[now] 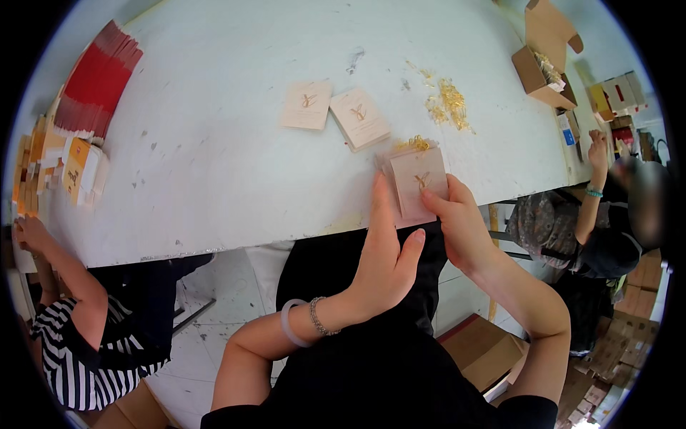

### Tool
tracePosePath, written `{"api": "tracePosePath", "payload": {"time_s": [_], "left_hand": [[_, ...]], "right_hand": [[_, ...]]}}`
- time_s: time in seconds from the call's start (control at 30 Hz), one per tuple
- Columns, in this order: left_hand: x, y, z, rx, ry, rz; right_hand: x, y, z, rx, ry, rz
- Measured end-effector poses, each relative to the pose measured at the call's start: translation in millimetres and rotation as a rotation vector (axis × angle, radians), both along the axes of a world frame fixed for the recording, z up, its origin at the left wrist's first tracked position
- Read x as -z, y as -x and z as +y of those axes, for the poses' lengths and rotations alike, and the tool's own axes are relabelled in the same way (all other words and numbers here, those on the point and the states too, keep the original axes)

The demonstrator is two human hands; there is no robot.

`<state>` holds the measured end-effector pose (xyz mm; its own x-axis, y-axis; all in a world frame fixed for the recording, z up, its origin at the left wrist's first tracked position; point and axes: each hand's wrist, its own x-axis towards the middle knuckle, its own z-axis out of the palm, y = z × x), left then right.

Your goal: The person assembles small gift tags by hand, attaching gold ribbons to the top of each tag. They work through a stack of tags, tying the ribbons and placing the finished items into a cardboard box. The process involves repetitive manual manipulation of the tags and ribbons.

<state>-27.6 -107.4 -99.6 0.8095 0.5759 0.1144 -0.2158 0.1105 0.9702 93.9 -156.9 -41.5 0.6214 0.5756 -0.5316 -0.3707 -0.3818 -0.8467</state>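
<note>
My right hand (463, 227) grips a small stack of pale pink cards (411, 168) near the table's front edge, thumb on the front face beside a gold emblem. Small gold-coloured pieces (416, 144) show at the stack's top edge; I cannot tell how they are attached. Against the stack's left side my left hand (382, 261) is held upright, fingers straight and thumb apart, gripping nothing. Beyond the hands lie a pale card (306, 105) and a thicker stack of similar cards (359, 120), slightly turned. To their right, many tiny gold pieces (450, 105) are heaped loosely.
Red bundles (100, 79) and orange-and-white boxes (84, 171) sit at the table's far left. An open cardboard box (543, 75) stands at the back right. One person in stripes (93, 350) works at left, another (572, 229) at right. A carton (480, 350) rests on the floor.
</note>
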Motion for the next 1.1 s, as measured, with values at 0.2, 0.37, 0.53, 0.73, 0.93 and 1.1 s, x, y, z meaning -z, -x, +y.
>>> {"api": "tracePosePath", "payload": {"time_s": [0.2,0.37,0.53,0.73,0.93,1.1], "left_hand": [[-3,-3,4,-0.01,0.127,-0.013],[-1,-4,5,0.004,0.211,-0.068],[3,-4,7,0.013,0.249,-0.092],[0,-2,10,0.021,0.285,-0.121],[-3,0,15,0.043,0.349,-0.12],[-11,7,26,0.027,0.515,-0.137]], "right_hand": [[7,2,13,0.022,0.04,-0.044],[6,3,14,0.033,0.035,-0.041],[-2,5,15,0.023,0.027,-0.084],[1,4,13,0.026,0.077,-0.108],[0,1,17,-0.002,0.014,-0.104],[7,-10,10,-0.005,-0.042,-0.032]]}}
